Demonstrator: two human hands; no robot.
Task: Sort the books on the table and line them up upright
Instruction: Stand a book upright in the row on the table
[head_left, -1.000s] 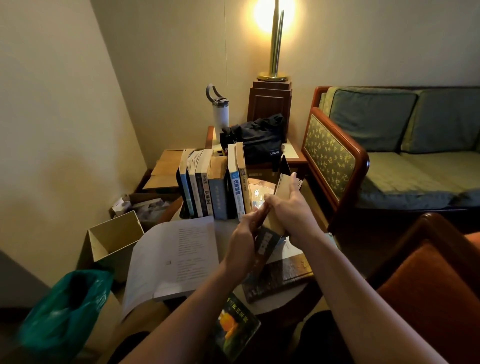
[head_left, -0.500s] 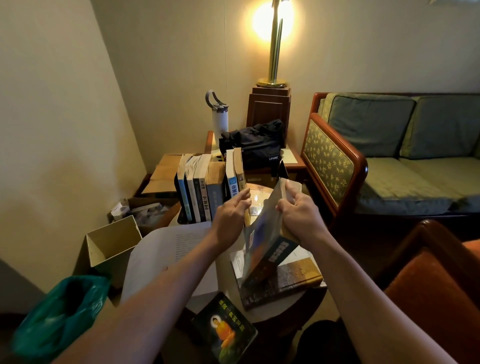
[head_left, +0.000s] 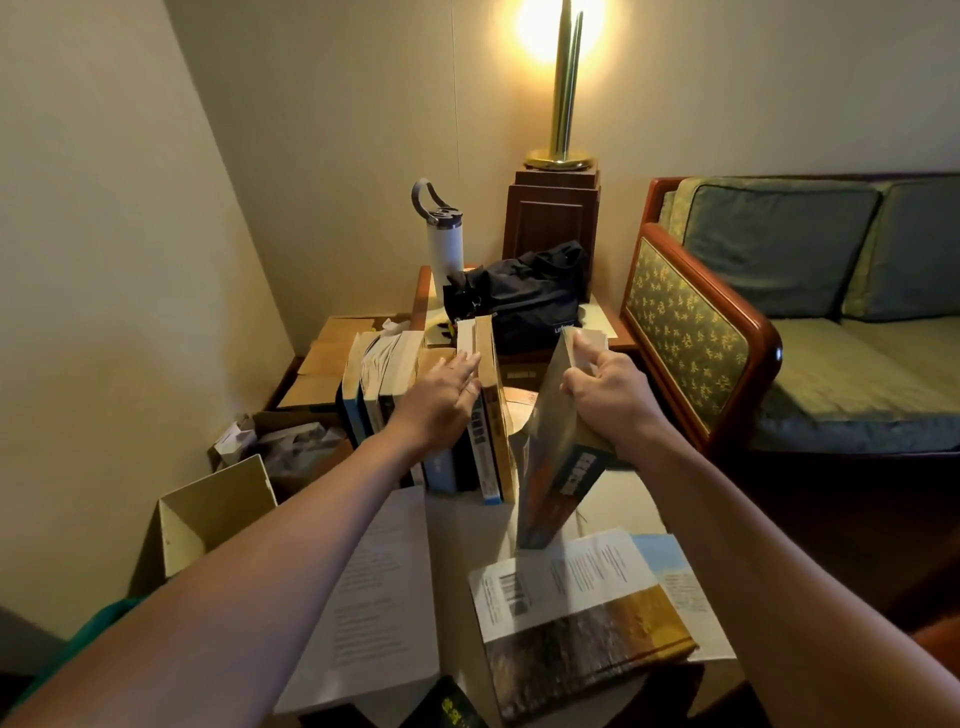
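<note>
The right hand (head_left: 608, 395), fingers curled, holds a tilted book (head_left: 558, 467) beside the upright row (head_left: 497, 410) on the worktop (head_left: 467, 525). The left hand (head_left: 441, 400) braces the row, fingers straight. Released leaning, the book may slide flat.

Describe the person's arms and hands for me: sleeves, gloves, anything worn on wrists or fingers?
The left forearm and right forearm are bare to the frame edge; no sleeve shows. The left hand and right hand wear no gloves; no watch, bracelet or ring shows on the visible wrists or fingers.
</note>
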